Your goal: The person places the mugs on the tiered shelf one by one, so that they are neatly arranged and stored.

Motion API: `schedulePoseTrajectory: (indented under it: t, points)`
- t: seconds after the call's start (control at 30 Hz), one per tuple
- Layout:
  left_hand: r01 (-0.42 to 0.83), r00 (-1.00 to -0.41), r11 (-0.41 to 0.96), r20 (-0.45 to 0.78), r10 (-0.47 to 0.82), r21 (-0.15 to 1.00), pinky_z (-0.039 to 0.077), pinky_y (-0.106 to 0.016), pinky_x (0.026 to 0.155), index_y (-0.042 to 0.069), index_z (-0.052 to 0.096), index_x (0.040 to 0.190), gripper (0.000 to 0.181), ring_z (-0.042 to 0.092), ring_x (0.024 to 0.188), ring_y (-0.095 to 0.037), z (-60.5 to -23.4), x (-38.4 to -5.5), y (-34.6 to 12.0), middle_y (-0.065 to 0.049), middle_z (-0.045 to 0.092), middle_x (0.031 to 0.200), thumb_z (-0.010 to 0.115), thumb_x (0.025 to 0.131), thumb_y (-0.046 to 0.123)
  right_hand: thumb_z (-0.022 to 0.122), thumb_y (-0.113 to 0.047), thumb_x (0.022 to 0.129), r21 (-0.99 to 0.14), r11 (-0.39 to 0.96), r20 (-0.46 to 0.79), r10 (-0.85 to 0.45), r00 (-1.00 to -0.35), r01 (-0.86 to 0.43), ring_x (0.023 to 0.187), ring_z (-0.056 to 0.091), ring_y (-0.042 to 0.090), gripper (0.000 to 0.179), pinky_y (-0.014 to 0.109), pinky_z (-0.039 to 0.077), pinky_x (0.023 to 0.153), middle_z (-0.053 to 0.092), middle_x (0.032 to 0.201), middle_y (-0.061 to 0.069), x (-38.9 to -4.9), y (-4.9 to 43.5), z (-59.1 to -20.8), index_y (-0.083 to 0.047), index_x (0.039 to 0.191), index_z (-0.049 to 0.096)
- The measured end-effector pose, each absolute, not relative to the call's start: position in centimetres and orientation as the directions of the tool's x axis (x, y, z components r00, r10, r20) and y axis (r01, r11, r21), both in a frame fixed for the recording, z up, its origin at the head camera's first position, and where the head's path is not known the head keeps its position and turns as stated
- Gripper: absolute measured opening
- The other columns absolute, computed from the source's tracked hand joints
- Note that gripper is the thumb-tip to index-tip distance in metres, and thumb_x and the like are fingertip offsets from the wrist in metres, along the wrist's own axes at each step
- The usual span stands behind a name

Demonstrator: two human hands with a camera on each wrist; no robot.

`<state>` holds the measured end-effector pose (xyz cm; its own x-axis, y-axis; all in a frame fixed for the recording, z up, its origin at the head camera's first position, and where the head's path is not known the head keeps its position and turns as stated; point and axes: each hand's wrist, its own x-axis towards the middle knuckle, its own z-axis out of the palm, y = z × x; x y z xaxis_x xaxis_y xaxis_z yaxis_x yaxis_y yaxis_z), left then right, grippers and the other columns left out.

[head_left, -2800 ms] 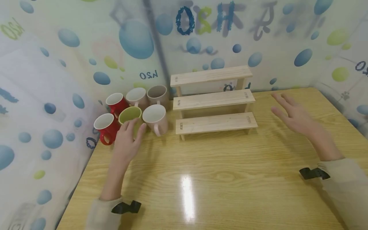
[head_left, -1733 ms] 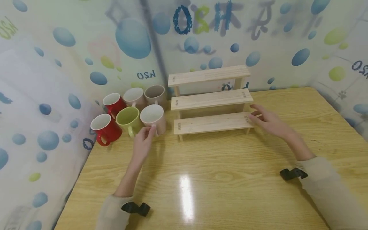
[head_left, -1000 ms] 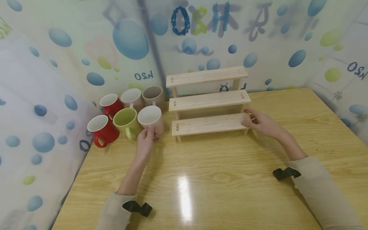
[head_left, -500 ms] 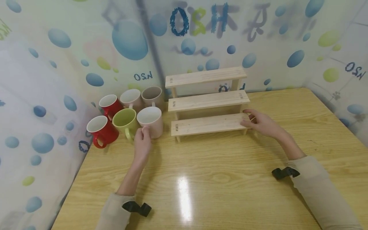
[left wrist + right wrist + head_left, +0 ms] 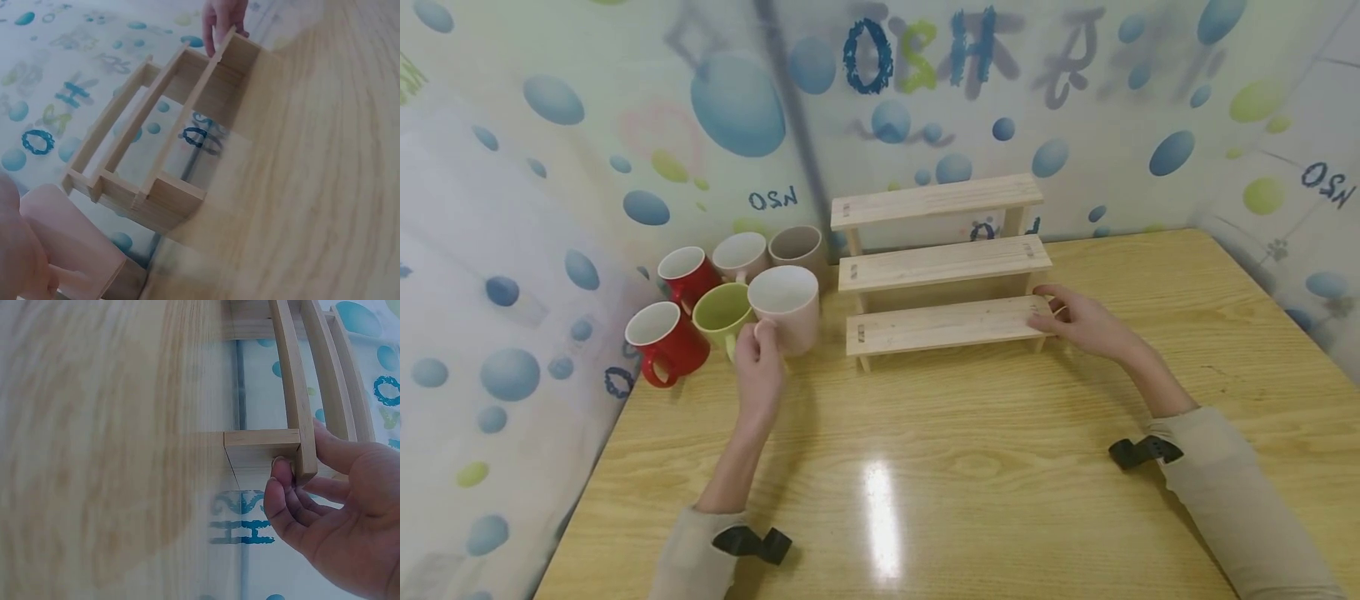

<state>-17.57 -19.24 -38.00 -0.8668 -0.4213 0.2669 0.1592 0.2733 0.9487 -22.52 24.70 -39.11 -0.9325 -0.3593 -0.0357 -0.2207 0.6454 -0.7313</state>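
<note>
Wooden table (image 5: 985, 500) spread across lower frame. Three-tier wooden rack (image 5: 943, 263) stood at upper centre, long axis running left to right. Lowest shelf (image 5: 943, 325) grasped at right end by right hand (image 5: 1088, 327), fingers curled beneath. Left hand (image 5: 760, 379) seen left of centre — nearer to rack's left end. Pale pink mug (image 5: 790, 315) held there, mouth up, seemingly raised off table, green mug (image 5: 721, 310) just at its left; rack lies rightward of grip. Mug handle (image 5: 69, 277) pinched by left hand — on mug's near-left side.
</note>
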Motion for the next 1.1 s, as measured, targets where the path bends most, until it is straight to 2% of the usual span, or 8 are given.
schedulePoseTrajectory:
  t: [0.1,0.33,0.6,0.73,0.9,1.1]
  points:
    - [0.191,-0.856,0.281,0.3,-0.421,0.941,0.03,-0.026,0.058,0.011,0.041,0.075,0.03,0.037,0.063,-0.01,-37.2,-17.5,-19.2,0.002,0.038,0.068,0.046,0.103,0.021,0.058,-0.029,0.103,-0.733,0.644,-0.035,-0.359,-0.933,-0.22,0.103,0.061,0.039,0.062,0.045,0.053,0.078,0.054,0.122,0.03,-22.4,24.7,-39.1,0.006,0.149,0.034]
    - [0.232,-0.871,0.222,0.303,-0.386,0.947,0.031,-0.029,0.067,0.01,0.041,0.079,0.029,0.037,0.074,-0.014,-35.2,-17.4,-18.8,-0.002,0.035,0.075,0.044,0.105,0.021,0.057,-0.027,0.104,-0.74,0.634,-0.032,-0.365,-0.931,-0.223,0.101,0.062,0.038,0.062,0.046,0.055,0.078,0.054,0.121,0.03,-22.3,24.7,-39.0,0.008,0.149,0.033]
    - [0.248,-0.864,0.278,0.342,-0.37,0.928,0.033,-0.029,0.068,0.009,0.044,0.082,0.031,0.041,0.075,-0.016,-33.2,-17.6,-17.9,-0.002,0.04,0.077,0.046,0.106,0.029,0.056,-0.026,0.104,-0.754,0.62,-0.038,-0.374,-0.927,-0.219,0.104,0.061,0.039,0.063,0.046,0.056,0.081,0.052,0.123,0.03,-22.4,24.6,-39.1,0.009,0.149,0.031]
    - [0.285,-0.858,0.253,0.364,-0.362,0.925,0.033,-0.029,0.07,0.009,0.046,0.083,0.029,0.04,0.076,-0.015,-32.5,-17.9,-17.1,-0.002,0.041,0.079,0.046,0.106,0.026,0.057,-0.024,0.104,-0.759,0.61,-0.03,-0.381,-0.924,-0.227,0.104,0.062,0.038,0.062,0.046,0.056,0.082,0.053,0.122,0.031,-22.4,24.3,-39.0,0.011,0.149,0.031]
    - [0.326,-0.866,0.191,0.373,-0.332,0.926,0.032,-0.03,0.069,0.01,0.045,0.082,0.027,0.038,0.075,-0.014,-31.6,-18.4,-15.7,-0.001,0.039,0.078,0.046,0.107,0.022,0.057,-0.022,0.104,-0.761,0.608,-0.025,-0.377,-0.926,-0.226,0.099,0.063,0.034,0.061,0.044,0.057,0.08,0.056,0.118,0.029,-22.5,24.3,-39.1,0.012,0.148,0.032]
    - [0.336,-0.895,0.167,0.37,-0.251,0.927,0.036,-0.027,0.064,0.009,0.046,0.085,0.028,0.04,0.072,-0.014,-30.4,-19.3,-14.1,0.0,0.039,0.076,0.046,0.107,0.028,0.058,-0.022,0.103,-0.742,0.628,-0.018,-0.369,-0.929,-0.234,0.097,0.062,0.033,0.061,0.043,0.055,0.078,0.057,0.116,0.029,-22.6,24.5,-39.2,0.012,0.147,0.033]
